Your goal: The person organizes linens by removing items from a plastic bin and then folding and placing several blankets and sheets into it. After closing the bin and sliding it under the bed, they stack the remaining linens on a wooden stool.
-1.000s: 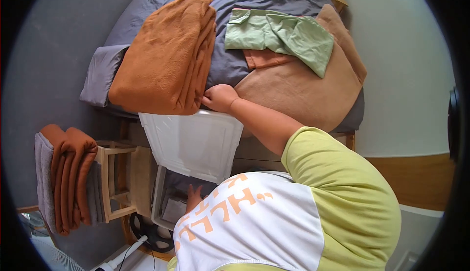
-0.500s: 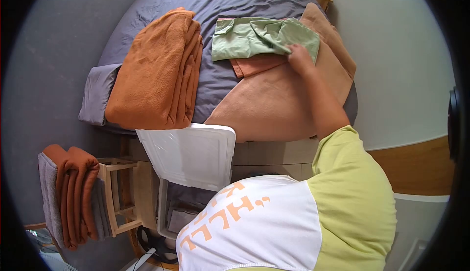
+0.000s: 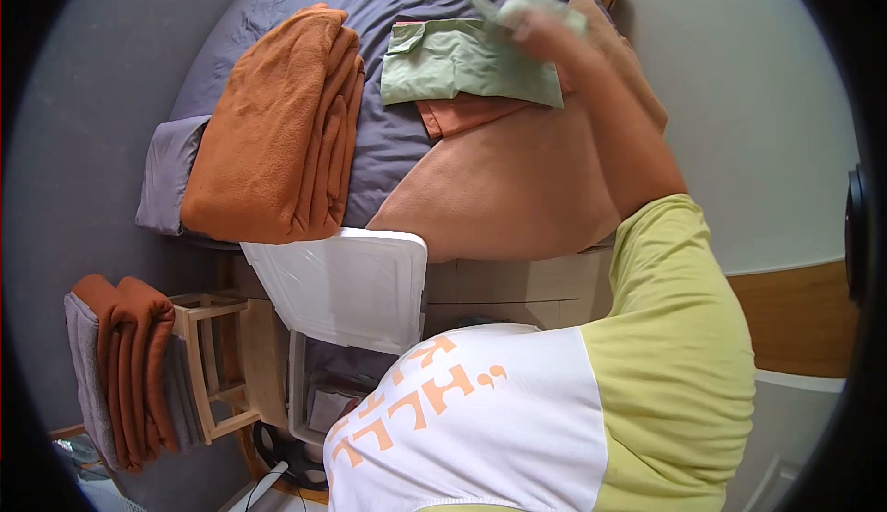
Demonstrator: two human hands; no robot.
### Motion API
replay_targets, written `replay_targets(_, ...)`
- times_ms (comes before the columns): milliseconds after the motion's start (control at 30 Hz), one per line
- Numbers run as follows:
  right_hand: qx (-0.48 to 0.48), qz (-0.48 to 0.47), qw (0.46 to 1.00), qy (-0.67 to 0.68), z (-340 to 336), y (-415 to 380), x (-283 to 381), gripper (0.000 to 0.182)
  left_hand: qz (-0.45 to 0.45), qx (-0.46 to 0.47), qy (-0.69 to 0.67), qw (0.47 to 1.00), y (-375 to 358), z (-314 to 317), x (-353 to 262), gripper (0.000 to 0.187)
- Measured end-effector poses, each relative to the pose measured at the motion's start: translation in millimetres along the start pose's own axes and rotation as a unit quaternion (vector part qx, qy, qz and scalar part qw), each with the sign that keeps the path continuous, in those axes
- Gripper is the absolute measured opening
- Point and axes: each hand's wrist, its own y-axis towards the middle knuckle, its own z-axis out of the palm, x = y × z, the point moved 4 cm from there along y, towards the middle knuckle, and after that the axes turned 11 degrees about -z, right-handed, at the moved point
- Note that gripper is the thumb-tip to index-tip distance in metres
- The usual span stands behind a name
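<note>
My right hand (image 3: 547,39), smeared by motion, is over the right end of a light green cloth (image 3: 453,61) on the bed. Its fingers close on a lifted, blurred part of that cloth. The rest lies flat and folded, on top of a smaller orange-pink cloth (image 3: 473,115). Beneath my forearm spreads a tan blanket (image 3: 508,188) that reaches the bed's front edge. My left hand is out of view.
A thick folded orange blanket (image 3: 268,133) sits on the grey bedsheet (image 3: 393,142). A white lid (image 3: 356,286) leans by an open storage box (image 3: 297,387). Left are a wooden stool (image 3: 222,364) and folded orange and grey blankets (image 3: 139,364).
My right hand has moved up and left, raising the right end of the green cloth and folding it back. My view has shifted slightly.
</note>
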Motion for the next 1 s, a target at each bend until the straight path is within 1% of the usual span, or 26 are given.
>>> replay_targets(33,0.041,0.002,0.998,-0.045,41,-20,-1,0.062,0.000,-0.001,-0.001,1.000,0,0,0,0.066)
replay_targets(67,0.092,-0.015,0.983,-0.157,74,-33,4,0.075,-0.001,-0.001,0.000,1.000,0,-1,-1,0.065)
replay_targets(100,0.150,-0.011,0.974,-0.170,87,-45,10,0.078,0.000,0.000,0.000,1.000,1,0,1,0.065)
replay_targets(133,0.072,-0.032,0.981,-0.175,97,-50,7,0.058,-0.002,0.001,-0.001,1.000,3,1,2,0.065)
replay_targets(200,0.034,-0.027,0.998,-0.037,99,-32,-26,0.038,0.001,0.003,0.001,1.000,4,3,-3,0.065)
replay_targets(267,0.027,-0.028,0.997,-0.073,78,1,-48,0.029,-0.005,0.002,-0.004,1.000,-2,3,-1,0.064)
replay_targets(333,-0.035,-0.048,0.993,-0.102,23,22,-51,0.028,-0.002,0.000,-0.002,1.000,-1,2,-4,0.064)
replay_targets(400,-0.101,-0.040,0.994,0.007,-29,28,-40,0.028,-0.007,0.003,-0.005,1.000,-2,3,-6,0.064)
replay_targets(433,-0.101,-0.040,0.994,0.007,-44,25,-30,0.028,-0.008,0.002,-0.005,1.000,-3,3,-6,0.064)
replay_targets(500,-0.052,-0.045,0.997,-0.019,-51,8,-4,0.028,-0.009,0.004,-0.006,1.000,-3,3,-6,0.063)
replay_targets(567,0.031,-0.095,0.987,-0.128,-19,-21,15,0.031,-0.010,0.004,-0.006,1.000,-1,3,-6,0.063)
replay_targets(600,0.125,-0.054,0.965,-0.226,6,-31,24,0.038,-0.010,0.004,-0.008,1.000,-1,3,-6,0.063)
replay_targets(633,0.179,-0.066,0.962,-0.196,42,-39,8,0.048,-0.011,0.005,-0.007,1.000,-1,2,-6,0.063)
replay_targets(667,0.199,-0.054,0.956,-0.208,74,-48,-3,0.057,-0.010,0.006,-0.009,1.000,-1,2,-7,0.063)
replay_targets(700,0.153,-0.024,0.968,-0.198,89,-62,4,0.062,-0.011,0.005,-0.009,1.000,-1,2,-5,0.062)
replay_targets(733,0.101,-0.035,0.965,-0.238,94,-72,10,0.062,-0.012,0.005,-0.010,1.000,-1,2,-3,0.062)
replay_targets(800,0.004,-0.103,0.972,-0.211,102,-73,-2,0.052,-0.015,0.004,-0.011,1.000,0,3,1,0.062)
replay_targets(833,0.005,-0.104,0.972,-0.209,103,-68,-7,0.052,-0.015,0.003,-0.011,1.000,-1,2,0,0.062)
replay_targets(900,0.042,-0.066,0.991,-0.109,100,-50,-21,0.039,-0.014,0.003,-0.009,1.000,-4,0,-3,0.062)
replay_targets(967,0.102,-0.002,0.994,-0.029,75,-22,-26,0.028,-0.016,0.001,-0.007,1.000,-6,-2,-3,0.061)
replay_targets(1000,0.077,-0.030,0.994,-0.065,58,-6,-36,0.027,-0.016,0.001,-0.007,1.000,-7,-2,-2,0.061)
